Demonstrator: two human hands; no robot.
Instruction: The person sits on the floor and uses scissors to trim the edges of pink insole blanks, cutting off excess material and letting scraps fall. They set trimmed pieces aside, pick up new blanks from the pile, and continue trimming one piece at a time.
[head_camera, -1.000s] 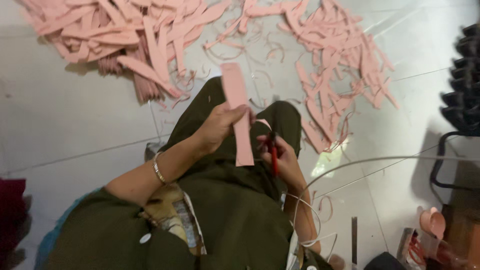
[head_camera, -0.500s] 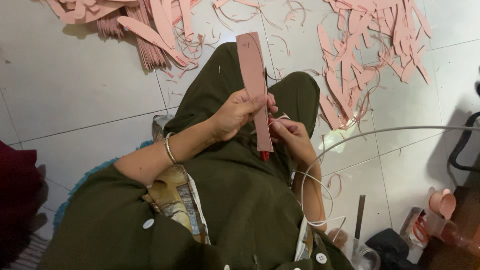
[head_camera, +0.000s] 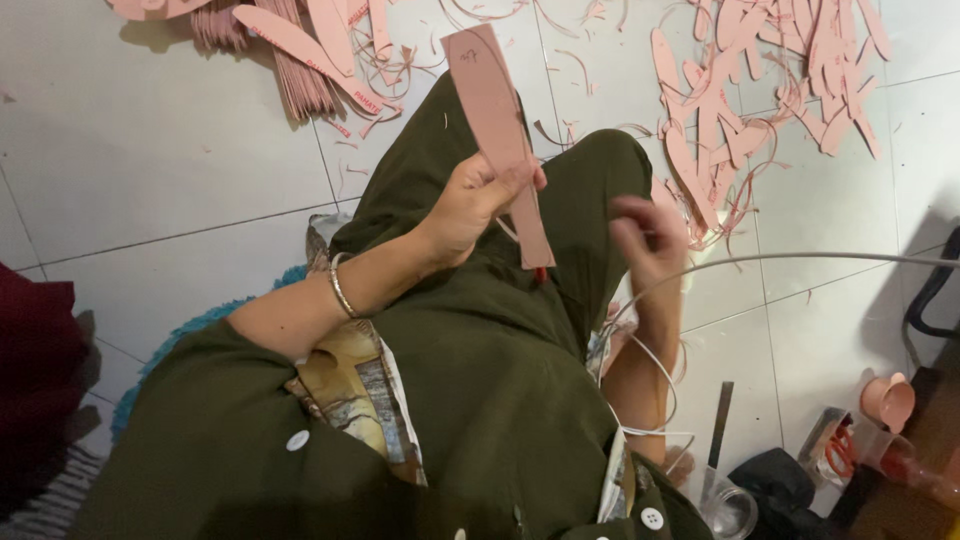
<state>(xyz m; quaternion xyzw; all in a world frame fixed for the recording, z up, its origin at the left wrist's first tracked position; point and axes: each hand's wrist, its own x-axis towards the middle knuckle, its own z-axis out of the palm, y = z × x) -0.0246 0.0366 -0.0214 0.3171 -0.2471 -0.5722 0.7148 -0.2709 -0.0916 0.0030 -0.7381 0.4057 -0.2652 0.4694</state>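
Note:
My left hand (head_camera: 470, 205) grips a long pink strip (head_camera: 495, 100), wide at the top and narrow at the bottom, and holds it upright over my lap. A small red tip (head_camera: 541, 272) shows just under the strip's lower end; the rest of that thing is hidden. To the right of the strip, and apart from it, is my right hand (head_camera: 650, 235). It is blurred, its fingers are loosely spread, and nothing shows in it. I sit on a tiled floor in dark green clothes, with a metal bangle (head_camera: 342, 288) on my left wrist.
Heaps of pink cut pieces and thin trimmings lie on the tiles at top right (head_camera: 740, 100) and top left (head_camera: 300, 40). A white cable (head_camera: 800, 258) arcs across the right. At bottom right are a glass jar (head_camera: 728, 510), a flat metal bar (head_camera: 720, 425) and pink cups (head_camera: 885, 400).
My right hand has come away from the strip's lower end and moved right. The strip has tilted slightly in my left hand. The view has shifted, so the heaps sit higher.

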